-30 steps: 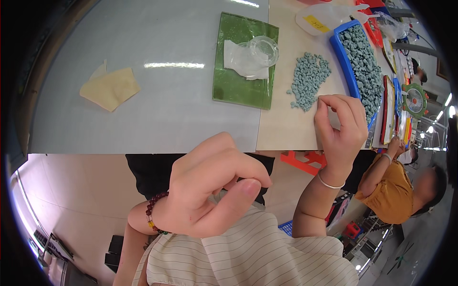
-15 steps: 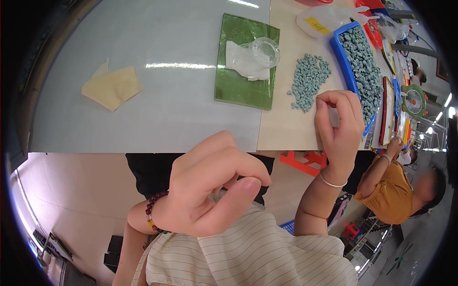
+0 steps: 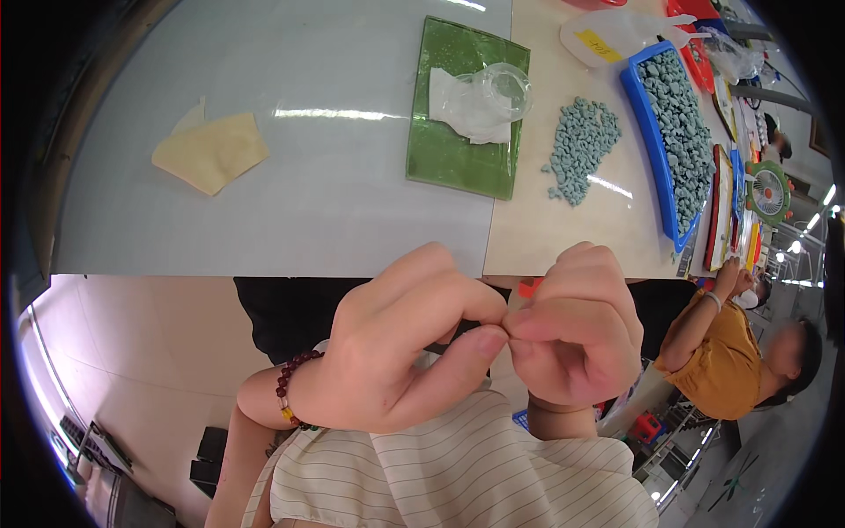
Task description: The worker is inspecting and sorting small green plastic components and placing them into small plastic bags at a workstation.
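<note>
In front of my body, just off the table's near edge, my left hand [image 3: 414, 343] and my right hand [image 3: 576, 330] meet at the fingertips. Each thumb is pressed to its forefinger in a pinch. Whatever they hold is too small or too hidden to name. A loose heap of small blue-green stones [image 3: 583, 145] lies on the beige part of the table beyond my right hand. To its right a blue tray [image 3: 647, 123] holds larger blue-green stones [image 3: 678, 123].
A green mat [image 3: 458, 172] carries a white tissue [image 3: 458, 106] and a clear round dish [image 3: 509, 91]. A yellowish cloth [image 3: 211, 151] lies on the grey table [image 3: 334, 194]. A white squeeze bottle [image 3: 607, 37] lies beyond the tray. A co-worker in orange [image 3: 717, 370] is at the right.
My right hand has come from beside the small stones down and left to my left hand, and their fingertips now touch. My left hand stays pinched, shifted slightly right.
</note>
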`<action>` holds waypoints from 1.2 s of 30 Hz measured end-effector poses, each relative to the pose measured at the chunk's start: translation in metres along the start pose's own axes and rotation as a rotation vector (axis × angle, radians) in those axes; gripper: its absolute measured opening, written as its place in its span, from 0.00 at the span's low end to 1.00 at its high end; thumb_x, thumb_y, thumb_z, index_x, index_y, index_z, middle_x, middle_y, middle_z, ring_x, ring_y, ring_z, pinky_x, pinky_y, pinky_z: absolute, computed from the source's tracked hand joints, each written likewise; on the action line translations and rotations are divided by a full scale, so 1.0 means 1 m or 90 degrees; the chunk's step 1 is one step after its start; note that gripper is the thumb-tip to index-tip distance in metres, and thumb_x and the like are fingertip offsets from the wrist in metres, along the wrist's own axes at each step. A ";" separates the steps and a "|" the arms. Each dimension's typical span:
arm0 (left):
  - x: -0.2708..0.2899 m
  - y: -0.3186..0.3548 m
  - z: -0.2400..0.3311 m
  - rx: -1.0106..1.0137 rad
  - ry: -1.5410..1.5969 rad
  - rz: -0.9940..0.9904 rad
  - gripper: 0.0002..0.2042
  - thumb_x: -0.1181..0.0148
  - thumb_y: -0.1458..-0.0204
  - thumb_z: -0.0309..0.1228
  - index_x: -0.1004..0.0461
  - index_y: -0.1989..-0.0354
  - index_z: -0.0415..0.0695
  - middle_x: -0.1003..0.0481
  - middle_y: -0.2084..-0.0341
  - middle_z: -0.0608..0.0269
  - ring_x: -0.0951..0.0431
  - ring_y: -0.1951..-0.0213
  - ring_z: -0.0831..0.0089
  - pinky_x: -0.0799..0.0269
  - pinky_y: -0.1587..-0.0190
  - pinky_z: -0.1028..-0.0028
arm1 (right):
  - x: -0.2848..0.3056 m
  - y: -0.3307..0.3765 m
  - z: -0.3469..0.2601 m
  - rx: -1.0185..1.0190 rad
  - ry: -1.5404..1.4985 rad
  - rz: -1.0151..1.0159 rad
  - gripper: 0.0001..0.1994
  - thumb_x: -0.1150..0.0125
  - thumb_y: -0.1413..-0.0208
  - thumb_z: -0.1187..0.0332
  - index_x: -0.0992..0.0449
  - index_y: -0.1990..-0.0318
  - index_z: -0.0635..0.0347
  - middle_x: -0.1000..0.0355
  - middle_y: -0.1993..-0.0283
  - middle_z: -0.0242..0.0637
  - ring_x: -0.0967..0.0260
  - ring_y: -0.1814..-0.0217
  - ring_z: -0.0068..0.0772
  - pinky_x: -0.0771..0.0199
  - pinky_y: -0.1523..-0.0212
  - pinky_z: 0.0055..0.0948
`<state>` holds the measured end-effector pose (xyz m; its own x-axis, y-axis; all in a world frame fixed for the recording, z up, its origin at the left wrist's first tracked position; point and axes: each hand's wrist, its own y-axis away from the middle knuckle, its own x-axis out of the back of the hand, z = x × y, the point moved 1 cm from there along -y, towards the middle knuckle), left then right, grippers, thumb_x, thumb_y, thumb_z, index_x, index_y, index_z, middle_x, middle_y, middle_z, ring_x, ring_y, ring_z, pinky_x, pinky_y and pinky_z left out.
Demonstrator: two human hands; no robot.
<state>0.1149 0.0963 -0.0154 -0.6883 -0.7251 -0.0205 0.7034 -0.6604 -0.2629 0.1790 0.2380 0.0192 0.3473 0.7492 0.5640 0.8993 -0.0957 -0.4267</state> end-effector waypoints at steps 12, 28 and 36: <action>0.004 0.003 0.004 -0.017 0.002 -0.005 0.02 0.48 0.56 0.24 0.31 0.77 0.40 0.36 0.85 0.68 0.43 0.82 0.76 0.49 0.81 0.78 | 0.003 -0.008 -0.001 0.000 -0.064 -0.031 0.14 0.36 0.79 0.78 0.23 0.76 0.56 0.30 0.77 0.28 0.36 0.77 0.26 0.39 0.76 0.21; 0.016 0.001 0.000 -0.023 0.055 -0.014 0.05 0.52 0.51 0.25 0.31 0.70 0.36 0.33 0.82 0.67 0.40 0.81 0.79 0.45 0.77 0.80 | 0.012 -0.042 0.008 0.178 0.078 0.012 0.05 0.38 0.68 0.79 0.27 0.78 0.65 0.33 0.79 0.34 0.40 0.80 0.28 0.44 0.79 0.24; 0.013 0.016 -0.003 -0.027 0.288 0.010 0.10 0.51 0.48 0.27 0.35 0.61 0.33 0.29 0.77 0.59 0.31 0.82 0.79 0.38 0.80 0.83 | 0.007 -0.079 0.029 0.269 0.400 -0.047 0.08 0.38 0.67 0.84 0.26 0.75 0.65 0.31 0.75 0.35 0.35 0.75 0.25 0.35 0.75 0.19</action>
<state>0.1172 0.0769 -0.0224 -0.6921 -0.5704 -0.4423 0.7133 -0.6344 -0.2979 0.1026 0.2696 0.0360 0.4895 0.2175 0.8444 0.7918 0.2948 -0.5349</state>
